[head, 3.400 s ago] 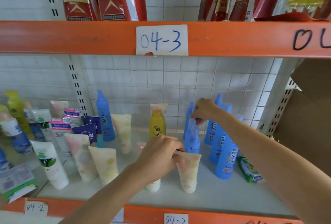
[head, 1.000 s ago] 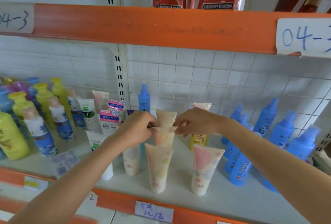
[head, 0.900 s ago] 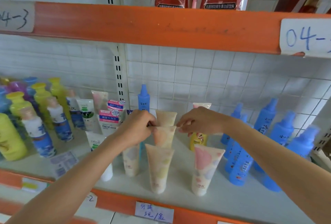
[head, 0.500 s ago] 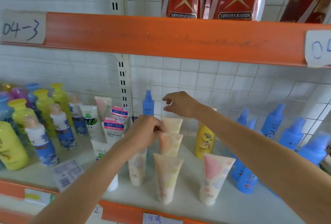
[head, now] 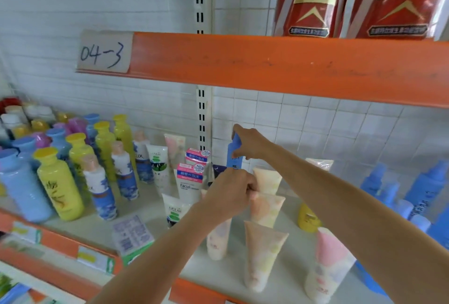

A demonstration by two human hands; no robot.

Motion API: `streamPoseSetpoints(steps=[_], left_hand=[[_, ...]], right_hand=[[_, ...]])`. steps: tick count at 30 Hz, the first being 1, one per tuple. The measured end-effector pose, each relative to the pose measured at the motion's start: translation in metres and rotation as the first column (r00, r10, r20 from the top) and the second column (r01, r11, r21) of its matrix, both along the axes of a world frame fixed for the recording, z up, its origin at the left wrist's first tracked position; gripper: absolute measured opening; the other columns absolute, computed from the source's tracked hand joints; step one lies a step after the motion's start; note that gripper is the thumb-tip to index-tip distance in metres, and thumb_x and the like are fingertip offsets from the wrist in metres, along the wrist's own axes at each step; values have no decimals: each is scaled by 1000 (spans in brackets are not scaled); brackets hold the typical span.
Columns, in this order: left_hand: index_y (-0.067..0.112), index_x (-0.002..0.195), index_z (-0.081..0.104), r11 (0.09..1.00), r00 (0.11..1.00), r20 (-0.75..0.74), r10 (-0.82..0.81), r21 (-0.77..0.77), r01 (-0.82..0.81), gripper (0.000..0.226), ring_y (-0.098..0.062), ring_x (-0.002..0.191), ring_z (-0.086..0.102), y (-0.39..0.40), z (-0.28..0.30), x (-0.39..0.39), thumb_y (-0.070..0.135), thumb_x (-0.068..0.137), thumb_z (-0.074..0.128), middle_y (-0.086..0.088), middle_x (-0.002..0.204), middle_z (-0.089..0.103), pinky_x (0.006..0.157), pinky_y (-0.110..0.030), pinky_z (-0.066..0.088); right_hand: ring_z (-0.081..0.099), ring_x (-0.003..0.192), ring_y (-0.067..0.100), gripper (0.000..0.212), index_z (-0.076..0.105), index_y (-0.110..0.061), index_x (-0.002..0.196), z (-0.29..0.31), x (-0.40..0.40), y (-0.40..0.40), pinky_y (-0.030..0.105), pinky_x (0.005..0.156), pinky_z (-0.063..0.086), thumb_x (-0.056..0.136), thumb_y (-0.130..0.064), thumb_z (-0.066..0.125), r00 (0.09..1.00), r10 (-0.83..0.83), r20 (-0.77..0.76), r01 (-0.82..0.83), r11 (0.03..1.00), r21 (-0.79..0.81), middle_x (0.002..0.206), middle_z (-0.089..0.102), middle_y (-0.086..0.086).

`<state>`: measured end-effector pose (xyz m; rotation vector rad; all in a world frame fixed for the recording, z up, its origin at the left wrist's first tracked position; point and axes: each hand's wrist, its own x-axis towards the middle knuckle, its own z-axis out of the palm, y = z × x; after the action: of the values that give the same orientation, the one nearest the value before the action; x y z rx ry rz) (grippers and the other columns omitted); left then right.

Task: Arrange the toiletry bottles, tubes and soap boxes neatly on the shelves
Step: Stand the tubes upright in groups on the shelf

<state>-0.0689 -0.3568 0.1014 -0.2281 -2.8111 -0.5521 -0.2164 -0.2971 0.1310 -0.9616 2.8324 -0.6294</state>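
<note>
Glossy plastic tubes; paper label

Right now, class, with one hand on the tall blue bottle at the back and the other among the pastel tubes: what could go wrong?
1. The right hand grips the blue bottle behind the pastel tubes; lifting it forward, the forearm may topple them.
2. The tubes stand on their caps in a close row, so one falling could knock down its neighbours.
3. The left hand pinches only one tube's top; the others stand unsupported.

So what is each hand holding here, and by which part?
The right hand grips the blue spray bottle by its neck. The left hand pinches the top edge of a peach tube.
</note>
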Motion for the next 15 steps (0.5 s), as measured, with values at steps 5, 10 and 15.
streamPoseSetpoints(steps=[5, 10, 15], left_hand=[[15, 90, 68, 1000, 999, 48, -13, -13, 14, 19, -19, 88, 62, 1, 0, 1, 6, 85, 52, -2, 92, 70, 74, -32, 49], [23, 73, 57, 995, 999, 49, -12, -97, 17, 23, -22, 84, 61, 3, 1, 5, 4, 80, 48, -2, 88, 67, 67, -31, 44], [16, 84, 62, 979, 999, 50, -7, -201, 17, 18, -23, 90, 60, 13, 9, 9, 5, 80, 49, -3, 95, 66, 70, -29, 43]], right_hand=[[47, 72, 23, 42, 37, -13, 95, 3, 17, 28, 28, 51, 37, 74, -17, 74, 995, -61, -73, 57, 997, -53, 87, 50, 9], [44, 65, 22, 38, 38, -10, 104, 34, 62, 79, 30, 50, 33, 82, -22, 66, 948, -142, -283, 100, 982, -158, 70, 44, 2], [60, 75, 34, 37, 43, -5, 100, 47, 112, 146, 42, 65, 50, 79, -20, 70, 855, -218, -471, 45, 936, -350, 84, 61, 13]])
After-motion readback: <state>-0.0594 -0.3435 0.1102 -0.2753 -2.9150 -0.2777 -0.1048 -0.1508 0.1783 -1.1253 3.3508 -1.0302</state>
